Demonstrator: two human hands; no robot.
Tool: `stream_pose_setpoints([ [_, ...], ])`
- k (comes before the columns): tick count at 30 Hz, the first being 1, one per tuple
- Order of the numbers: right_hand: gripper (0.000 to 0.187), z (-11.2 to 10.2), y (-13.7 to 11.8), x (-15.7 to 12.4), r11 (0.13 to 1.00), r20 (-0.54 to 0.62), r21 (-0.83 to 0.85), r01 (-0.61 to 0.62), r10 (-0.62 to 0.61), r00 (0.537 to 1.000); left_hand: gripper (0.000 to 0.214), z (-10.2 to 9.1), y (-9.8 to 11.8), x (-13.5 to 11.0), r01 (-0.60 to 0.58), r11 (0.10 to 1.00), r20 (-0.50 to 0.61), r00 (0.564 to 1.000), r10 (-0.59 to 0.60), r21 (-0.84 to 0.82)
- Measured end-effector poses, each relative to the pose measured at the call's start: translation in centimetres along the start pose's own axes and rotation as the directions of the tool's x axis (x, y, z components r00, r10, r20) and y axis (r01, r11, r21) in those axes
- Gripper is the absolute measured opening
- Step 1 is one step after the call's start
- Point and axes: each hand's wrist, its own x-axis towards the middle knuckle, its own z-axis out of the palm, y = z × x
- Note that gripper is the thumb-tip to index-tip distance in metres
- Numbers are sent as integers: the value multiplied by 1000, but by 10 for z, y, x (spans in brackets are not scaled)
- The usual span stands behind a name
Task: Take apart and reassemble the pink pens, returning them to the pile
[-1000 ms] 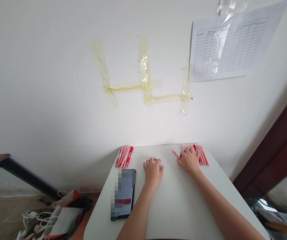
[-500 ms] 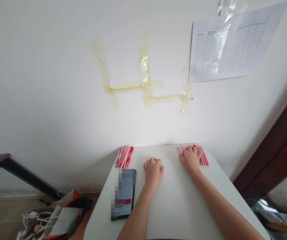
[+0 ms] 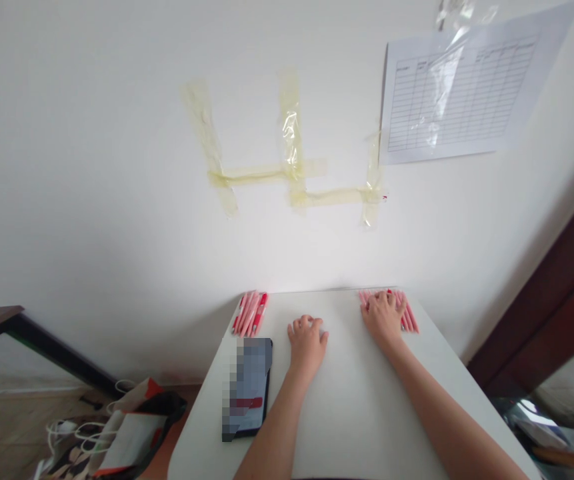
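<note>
My left hand (image 3: 307,343) rests palm down in the middle of the white table (image 3: 351,413), fingers curled under, with nothing visible in it. My right hand (image 3: 383,316) lies flat with fingers spread on a row of pink and red pens (image 3: 407,315) at the table's far right corner. A second bunch of pink and red pens (image 3: 250,313) lies at the far left corner, apart from both hands.
A dark phone (image 3: 247,387) lies on the table left of my left forearm. The table stands against a white wall with tape strips (image 3: 291,167) and a printed sheet (image 3: 459,90). Bags and cables (image 3: 117,437) sit on the floor at left; a dark wooden door frame (image 3: 551,293) is at right.
My right hand has slid a little to the right and pushed a stray pen into the row. The left hand has stayed put.
</note>
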Motion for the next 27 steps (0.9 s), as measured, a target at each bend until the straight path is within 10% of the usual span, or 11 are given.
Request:
stream_pose_setpoints([
  [7,28,-12,-16,-6,974,10,171,150,-154,988,32,-3,1,-1,-12,1000,16,1000,12,13],
  [13,44,-7,-37,-19,787,104,463,407,-504,857,32,-5,-2,-1,-43,998,30,999,42,46],
  [27,41,-2,-39,-24,766,200,526,370,-533,822,31,-53,1,-1,-108,971,263,963,50,211],
])
